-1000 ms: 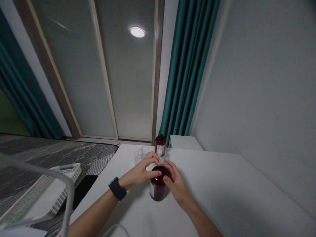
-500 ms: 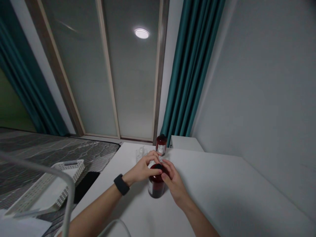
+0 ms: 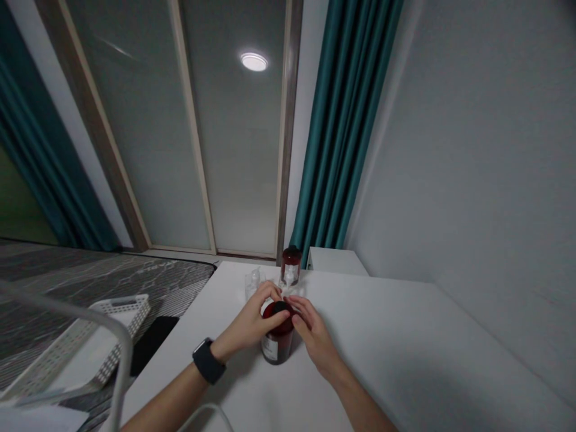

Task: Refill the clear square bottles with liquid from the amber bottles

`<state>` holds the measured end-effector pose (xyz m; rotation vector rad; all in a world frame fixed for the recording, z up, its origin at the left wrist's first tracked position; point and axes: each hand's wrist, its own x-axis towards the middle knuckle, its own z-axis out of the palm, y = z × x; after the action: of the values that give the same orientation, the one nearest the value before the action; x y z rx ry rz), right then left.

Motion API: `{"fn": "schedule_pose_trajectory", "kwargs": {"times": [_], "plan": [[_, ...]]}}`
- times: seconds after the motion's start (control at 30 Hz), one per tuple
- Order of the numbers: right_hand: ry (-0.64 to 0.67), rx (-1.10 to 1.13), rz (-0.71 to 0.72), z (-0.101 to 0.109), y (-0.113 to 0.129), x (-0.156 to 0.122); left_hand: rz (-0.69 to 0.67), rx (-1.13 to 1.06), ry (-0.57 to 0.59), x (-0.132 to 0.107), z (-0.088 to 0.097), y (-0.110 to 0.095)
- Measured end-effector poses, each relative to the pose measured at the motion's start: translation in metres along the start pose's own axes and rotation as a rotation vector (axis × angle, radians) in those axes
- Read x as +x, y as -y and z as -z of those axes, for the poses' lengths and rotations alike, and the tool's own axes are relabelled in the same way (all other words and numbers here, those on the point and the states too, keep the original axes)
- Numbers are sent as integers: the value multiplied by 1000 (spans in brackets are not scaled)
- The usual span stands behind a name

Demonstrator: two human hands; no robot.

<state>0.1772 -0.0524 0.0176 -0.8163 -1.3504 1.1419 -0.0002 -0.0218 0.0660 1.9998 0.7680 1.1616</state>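
Note:
A dark red bottle (image 3: 278, 350) with a black cap (image 3: 281, 306) and a white label stands upright on the white table. My left hand (image 3: 249, 322), with a dark watch on the wrist, curls its thumb and fingers around the top of the bottle by the cap. From the other side my right hand (image 3: 317, 341) bends its thumb and fingers against the bottle's upper edge. Just beyond my fingers is a second dark red bottle (image 3: 291, 258), also black-topped and white-labelled. Clear plastic pieces (image 3: 254, 279), hard to make out, lie left of it.
A white table (image 3: 382, 354) reaches toward a low white box (image 3: 338, 261) and the grey wall. On the left are a white perforated basket (image 3: 119, 306), a black flat thing (image 3: 155, 342) and a pale curved tube (image 3: 121, 336) close to the camera.
The near bottle has turned, so more of its white label faces me. My left hand has shifted slightly left and its wrist has rolled. The view has moved a little.

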Motion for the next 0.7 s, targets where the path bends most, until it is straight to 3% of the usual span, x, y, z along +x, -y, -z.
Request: {"fn": "schedule_pose_trajectory", "kwargs": {"times": [0.23,0.5,0.7], "plan": [[-190,-318,2,10,-19,1,49,163,-210,-18,14,-9],[-137,-379,82,2,-27,-2,14,341,-308,-35,53,-6],[-114,-500,169,-1,-25,-5,49,462,-392,-27,79,10]]}}
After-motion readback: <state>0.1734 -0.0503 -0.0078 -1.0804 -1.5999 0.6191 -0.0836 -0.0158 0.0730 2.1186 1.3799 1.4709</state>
